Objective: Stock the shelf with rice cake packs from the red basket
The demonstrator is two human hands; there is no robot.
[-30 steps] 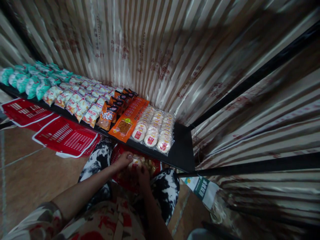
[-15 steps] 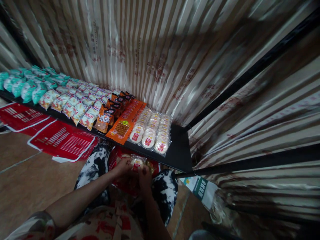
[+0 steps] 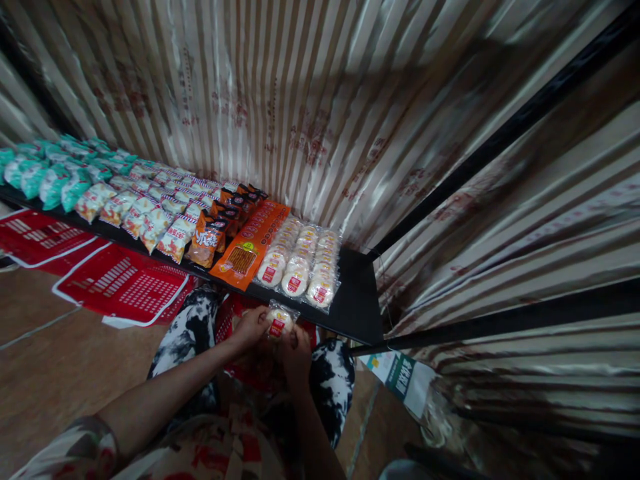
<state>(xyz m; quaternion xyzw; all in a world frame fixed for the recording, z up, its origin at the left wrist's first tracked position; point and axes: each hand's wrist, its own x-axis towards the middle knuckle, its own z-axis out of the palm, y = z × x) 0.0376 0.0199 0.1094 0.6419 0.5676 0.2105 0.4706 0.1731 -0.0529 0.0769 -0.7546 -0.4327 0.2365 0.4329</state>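
Between my two hands is a clear-wrapped round white cracker pack [image 3: 279,323] with a red label. My left hand [image 3: 251,327] grips its left side, fingers closed. My right hand [image 3: 296,347] pinches its lower right edge. The pack is held just in front of the black shelf [image 3: 357,293], over a red basket [image 3: 225,320] between my knees, whose contents are dark and partly hidden by my hands. On the shelf ahead lie rows of matching cracker packs [image 3: 295,285], next to a flat orange snack packet [image 3: 243,260].
Farther left on the shelf stand orange-and-black snack bags [image 3: 206,239], white snack bags [image 3: 176,239] and green bags [image 3: 53,185]. Red baskets [image 3: 127,283] sit below on the tiled floor. Black poles [image 3: 450,153] and a striped curtain [image 3: 280,87] border the shelf.
Both hands have lifted the cracker pack slightly toward the shelf edge and a little right. It now shows more clearly between my fingers. The view has shifted slightly.
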